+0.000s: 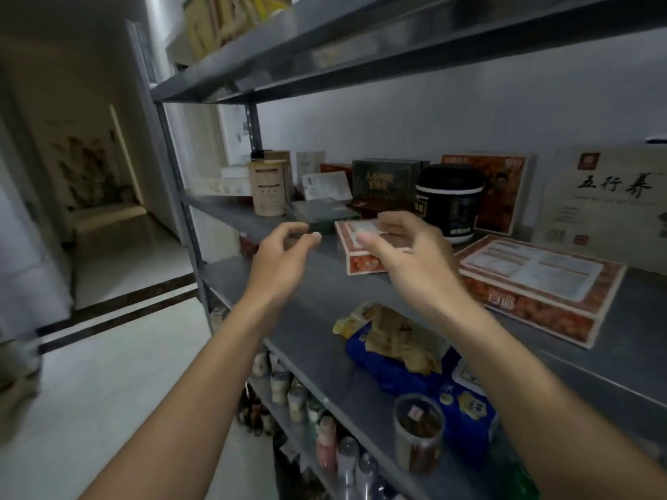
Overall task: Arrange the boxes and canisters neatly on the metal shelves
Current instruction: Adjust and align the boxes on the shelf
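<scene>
Hovering empty: left hand (285, 255), right hand (409, 256) near small orange box (361, 264).

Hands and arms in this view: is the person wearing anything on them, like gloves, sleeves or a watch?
No. The left hand and right hand are bare: no gloves or rings visible. Both forearms are bare too, with no sleeve, watch or bracelet in view.

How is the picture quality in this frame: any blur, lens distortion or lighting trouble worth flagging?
Head view: dim, bluish light, no strong glare. Head view: the wide lens bows the metal shelves. Head view: the yellow boxes up top and the left margin are smeared, while the left hand, right hand and black canister look fairly sharp.
</scene>
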